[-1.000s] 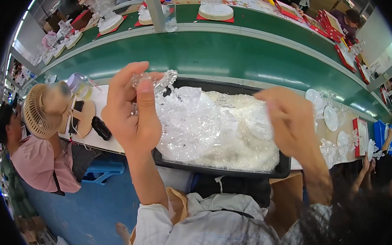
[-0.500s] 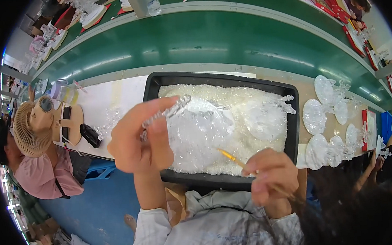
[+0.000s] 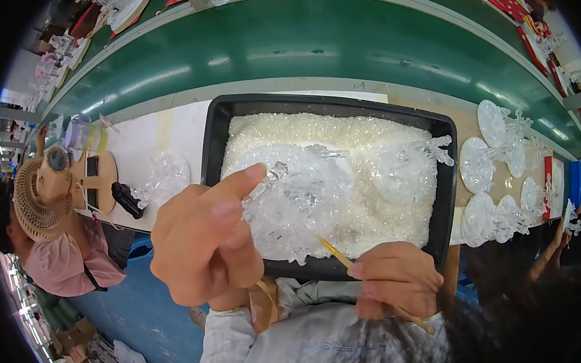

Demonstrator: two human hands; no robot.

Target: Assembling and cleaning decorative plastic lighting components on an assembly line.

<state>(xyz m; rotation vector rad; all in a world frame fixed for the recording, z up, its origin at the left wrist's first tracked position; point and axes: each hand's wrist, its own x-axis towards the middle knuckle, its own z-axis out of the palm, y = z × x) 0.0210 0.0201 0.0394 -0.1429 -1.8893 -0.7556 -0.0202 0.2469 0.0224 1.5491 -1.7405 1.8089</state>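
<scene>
With the left hand [image 3: 204, 243], we pinch the clear ornament [image 3: 277, 171] over the left half of the tray [image 3: 452, 191], above the granules [image 3: 400, 231]. The right hand's [image 3: 396, 280] grip pinches the brush [image 3: 338, 254] at the tray's near edge. We steady the ornament, keep the brush light and work inside the tray's edges. Compared with the earlier frame, the brush tip sits closer to the near edge.

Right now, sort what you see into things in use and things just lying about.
In use:
clear piece in the left hand
slim brush-like tool in the right hand
black tray
sparkling white granules
probably, round clear pieces right of the tray

Apparently lying about:
beige fan
lidded jar
black object beside the fan
</scene>
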